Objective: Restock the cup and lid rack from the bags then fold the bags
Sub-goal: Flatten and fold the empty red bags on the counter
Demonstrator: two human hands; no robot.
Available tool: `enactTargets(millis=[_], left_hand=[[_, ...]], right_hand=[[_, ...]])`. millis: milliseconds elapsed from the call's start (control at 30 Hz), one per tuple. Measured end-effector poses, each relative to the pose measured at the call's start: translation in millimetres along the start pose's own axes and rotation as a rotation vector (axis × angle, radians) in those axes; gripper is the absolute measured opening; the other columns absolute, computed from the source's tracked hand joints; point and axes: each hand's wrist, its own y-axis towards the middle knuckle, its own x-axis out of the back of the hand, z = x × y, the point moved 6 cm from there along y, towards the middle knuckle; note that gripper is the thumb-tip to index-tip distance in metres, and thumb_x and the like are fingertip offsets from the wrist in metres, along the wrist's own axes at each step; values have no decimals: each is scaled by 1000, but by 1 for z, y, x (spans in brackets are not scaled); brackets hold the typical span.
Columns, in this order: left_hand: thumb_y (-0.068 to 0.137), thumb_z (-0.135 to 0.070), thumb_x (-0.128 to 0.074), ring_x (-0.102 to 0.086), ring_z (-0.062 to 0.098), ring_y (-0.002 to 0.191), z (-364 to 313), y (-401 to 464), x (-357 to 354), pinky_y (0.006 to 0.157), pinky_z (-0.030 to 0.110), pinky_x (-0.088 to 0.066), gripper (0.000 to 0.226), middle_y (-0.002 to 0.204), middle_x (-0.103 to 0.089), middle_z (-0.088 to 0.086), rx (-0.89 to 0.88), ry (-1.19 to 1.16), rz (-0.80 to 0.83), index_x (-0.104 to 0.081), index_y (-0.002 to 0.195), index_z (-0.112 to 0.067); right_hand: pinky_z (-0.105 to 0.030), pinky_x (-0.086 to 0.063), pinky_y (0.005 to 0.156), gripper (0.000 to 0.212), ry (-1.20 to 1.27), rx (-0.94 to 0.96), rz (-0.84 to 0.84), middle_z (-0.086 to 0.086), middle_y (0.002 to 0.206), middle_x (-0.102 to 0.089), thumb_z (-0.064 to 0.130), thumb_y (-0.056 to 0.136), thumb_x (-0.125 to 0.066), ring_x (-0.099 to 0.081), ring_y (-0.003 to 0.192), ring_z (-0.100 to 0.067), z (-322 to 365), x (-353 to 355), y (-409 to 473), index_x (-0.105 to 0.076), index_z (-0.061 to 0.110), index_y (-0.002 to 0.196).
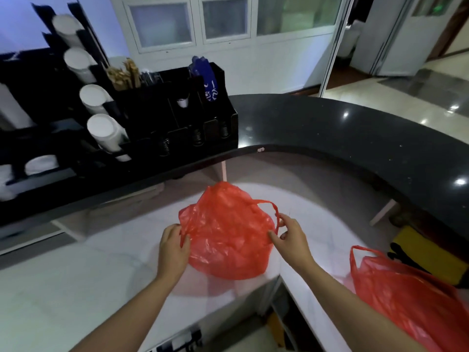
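Here, both hands grip red bag (228, 232); contents indiscernible.

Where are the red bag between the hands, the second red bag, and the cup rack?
red bag between the hands (228, 235), head view, crumpled middle
second red bag (406, 295), head view, upper body
cup rack (218, 128), head view, right front wall

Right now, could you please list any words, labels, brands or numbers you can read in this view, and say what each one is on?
Nothing here can be read with confidence.
Blue packet standing in the black rack: white handwriting-like marks, too blurred to read.
Red bag between the left hand and right hand: no print visible.
Second red bag: no print visible.
White cup stacks: plain.
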Motion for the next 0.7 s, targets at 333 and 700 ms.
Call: enactTargets(millis=[333, 700], left_hand=[[99, -7, -60, -55, 24, 126, 27, -3, -14, 113, 43, -43, 25, 156, -28, 3, 41, -97, 281, -69, 121, -11], [98, -32, -46, -67, 34, 91, 67, -32, -35, 71, 43, -58, 24, 108, -69, 9, 914, -968, 294, -62, 110, -20]], right_hand=[[-32, -53, 70, 16, -289, 194, 52, 6, 82, -72, 31, 97, -63, -66, 75, -15, 79, -11, 20, -72, 20, 89], [-28, -58, 68, 21, -51, -88, 46, 9, 67, -73, 25, 101, -56, -71, 62, -6, 33, -6, -5, -67, 36, 85]])
